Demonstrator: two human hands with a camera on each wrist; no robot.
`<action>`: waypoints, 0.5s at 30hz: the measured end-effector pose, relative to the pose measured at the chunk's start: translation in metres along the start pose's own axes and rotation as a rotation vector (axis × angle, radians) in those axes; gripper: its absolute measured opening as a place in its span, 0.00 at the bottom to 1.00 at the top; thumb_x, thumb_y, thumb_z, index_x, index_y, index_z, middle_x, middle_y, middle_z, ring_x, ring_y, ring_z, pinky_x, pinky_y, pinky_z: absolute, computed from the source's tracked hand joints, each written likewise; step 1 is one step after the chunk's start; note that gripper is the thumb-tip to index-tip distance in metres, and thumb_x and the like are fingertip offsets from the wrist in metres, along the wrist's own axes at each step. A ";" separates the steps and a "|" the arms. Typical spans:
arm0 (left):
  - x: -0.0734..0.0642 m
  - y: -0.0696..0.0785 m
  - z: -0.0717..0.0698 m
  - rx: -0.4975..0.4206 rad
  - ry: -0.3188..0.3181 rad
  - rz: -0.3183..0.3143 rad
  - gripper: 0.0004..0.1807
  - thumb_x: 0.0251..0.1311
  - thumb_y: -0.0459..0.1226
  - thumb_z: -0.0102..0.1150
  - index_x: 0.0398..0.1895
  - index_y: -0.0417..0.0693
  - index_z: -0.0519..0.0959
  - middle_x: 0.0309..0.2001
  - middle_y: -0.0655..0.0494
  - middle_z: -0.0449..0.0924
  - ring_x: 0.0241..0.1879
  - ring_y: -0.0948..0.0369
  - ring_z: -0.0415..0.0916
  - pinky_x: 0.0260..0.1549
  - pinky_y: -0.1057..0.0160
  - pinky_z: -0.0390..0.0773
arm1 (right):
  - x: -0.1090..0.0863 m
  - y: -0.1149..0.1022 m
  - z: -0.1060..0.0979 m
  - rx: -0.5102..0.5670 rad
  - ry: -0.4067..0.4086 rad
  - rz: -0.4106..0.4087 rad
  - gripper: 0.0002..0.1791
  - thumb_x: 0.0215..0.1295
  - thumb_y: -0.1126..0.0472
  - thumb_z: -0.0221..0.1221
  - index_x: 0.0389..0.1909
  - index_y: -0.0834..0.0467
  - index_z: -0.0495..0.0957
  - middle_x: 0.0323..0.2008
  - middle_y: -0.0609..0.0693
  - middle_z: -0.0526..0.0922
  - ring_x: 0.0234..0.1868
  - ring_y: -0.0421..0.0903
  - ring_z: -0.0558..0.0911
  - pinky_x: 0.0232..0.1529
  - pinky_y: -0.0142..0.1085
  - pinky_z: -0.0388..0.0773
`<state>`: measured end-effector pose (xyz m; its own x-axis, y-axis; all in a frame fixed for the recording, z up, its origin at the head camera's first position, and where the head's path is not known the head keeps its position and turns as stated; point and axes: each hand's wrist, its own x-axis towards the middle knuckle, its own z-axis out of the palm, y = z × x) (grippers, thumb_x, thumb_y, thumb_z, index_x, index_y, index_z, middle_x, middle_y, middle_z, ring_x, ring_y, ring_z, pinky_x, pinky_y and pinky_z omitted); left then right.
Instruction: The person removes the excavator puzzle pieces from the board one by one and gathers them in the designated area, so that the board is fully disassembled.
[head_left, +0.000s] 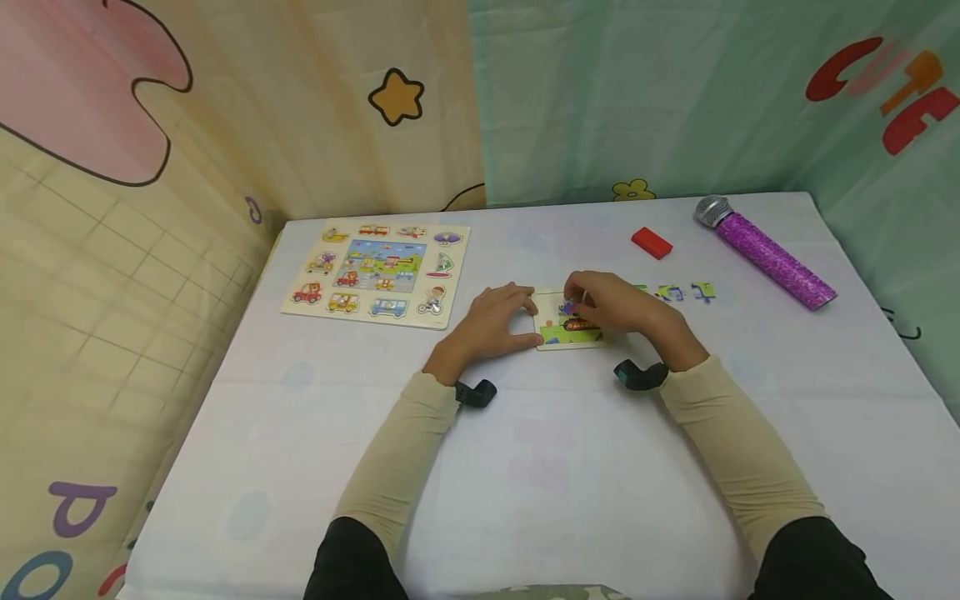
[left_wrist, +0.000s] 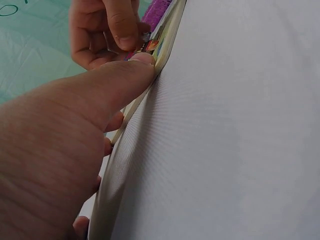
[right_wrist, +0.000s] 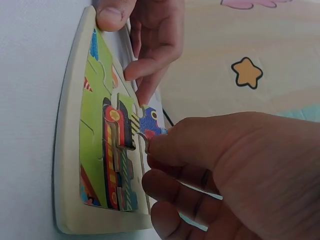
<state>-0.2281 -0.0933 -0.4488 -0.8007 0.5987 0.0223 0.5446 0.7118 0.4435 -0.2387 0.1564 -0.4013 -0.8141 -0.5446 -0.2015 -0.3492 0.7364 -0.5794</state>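
Observation:
A small wooden jigsaw board (head_left: 570, 347) lies on the white-covered table, with green picture pieces set in its lower part. My left hand (head_left: 487, 321) holds it at the left end, thumb (right_wrist: 111, 17) on the near corner and fingers along the far side. Over the board, my right hand (head_left: 615, 304) pinches a blue jigsaw piece (right_wrist: 149, 120) between thumb and fingers. That piece is tilted and overlaps the pieces showing a red and yellow vehicle (right_wrist: 111, 150). In the left wrist view most of the picture is hidden behind my left thumb.
Right of the board lie a few loose jigsaw pieces (head_left: 669, 293). Behind them are a red block (head_left: 652, 242) and a purple glitter microphone (head_left: 776, 258). A larger vehicle puzzle board (head_left: 412, 320) lies at back left. Printed curtains (head_left: 570, 108) hang behind the table.

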 end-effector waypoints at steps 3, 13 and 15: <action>0.000 0.000 0.000 0.002 0.001 0.002 0.25 0.61 0.59 0.66 0.54 0.57 0.77 0.74 0.55 0.63 0.76 0.51 0.52 0.73 0.44 0.47 | -0.001 0.001 -0.002 0.021 0.014 -0.010 0.11 0.73 0.68 0.58 0.53 0.59 0.75 0.47 0.56 0.81 0.47 0.53 0.79 0.53 0.48 0.80; 0.000 0.001 0.000 0.009 0.004 0.001 0.26 0.61 0.59 0.66 0.54 0.56 0.77 0.74 0.55 0.64 0.76 0.51 0.52 0.73 0.44 0.47 | -0.011 0.007 -0.015 0.265 0.099 -0.077 0.08 0.72 0.68 0.59 0.49 0.59 0.75 0.46 0.55 0.80 0.46 0.53 0.80 0.49 0.43 0.81; 0.000 0.002 -0.001 0.012 0.002 0.000 0.26 0.61 0.59 0.66 0.55 0.56 0.77 0.74 0.55 0.63 0.76 0.52 0.52 0.73 0.44 0.47 | -0.016 0.009 -0.022 0.330 0.141 -0.089 0.07 0.72 0.69 0.58 0.48 0.61 0.75 0.45 0.56 0.80 0.46 0.53 0.81 0.48 0.39 0.82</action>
<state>-0.2273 -0.0923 -0.4475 -0.8013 0.5978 0.0243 0.5475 0.7163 0.4326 -0.2390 0.1811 -0.3856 -0.8513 -0.5231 -0.0410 -0.2722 0.5071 -0.8178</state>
